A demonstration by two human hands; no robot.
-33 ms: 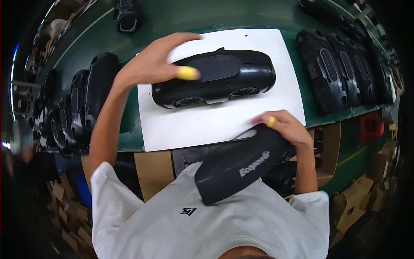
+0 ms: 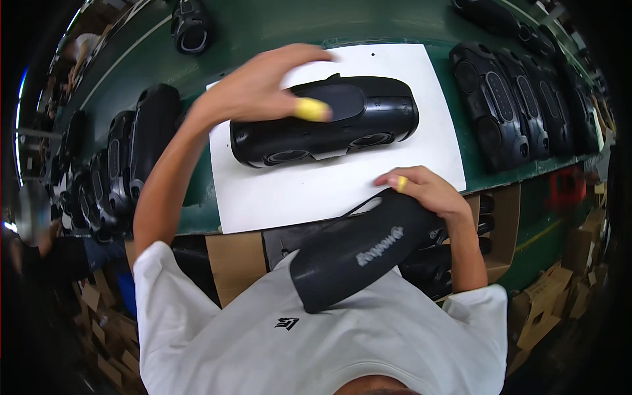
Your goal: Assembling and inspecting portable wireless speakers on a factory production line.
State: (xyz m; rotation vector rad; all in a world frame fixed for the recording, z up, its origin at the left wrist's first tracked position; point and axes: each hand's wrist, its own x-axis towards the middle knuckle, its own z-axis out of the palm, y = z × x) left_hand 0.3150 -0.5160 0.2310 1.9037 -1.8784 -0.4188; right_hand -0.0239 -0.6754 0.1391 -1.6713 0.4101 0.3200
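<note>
On a white sheet lies a black barrel-shaped portable speaker body, with two round drivers along its near side and an oval panel on top. My left hand, yellow tape round its thumb, reaches over the speaker's left end with fingers spread; it is blurred, and whether it touches the casing I cannot tell. My right hand, with yellow tape on one finger, grips the upper end of a curved black speaker grille with pale lettering. That grille is tilted in front of my chest, below the sheet's near edge.
Several similar speaker bodies stand in rows on the green table, at right and left. One more speaker sits at the far left. Below the table edge are a cardboard box with black parts and a red crate.
My left hand has moved slightly right across the speaker. The grille in my right hand has shifted slightly left.
</note>
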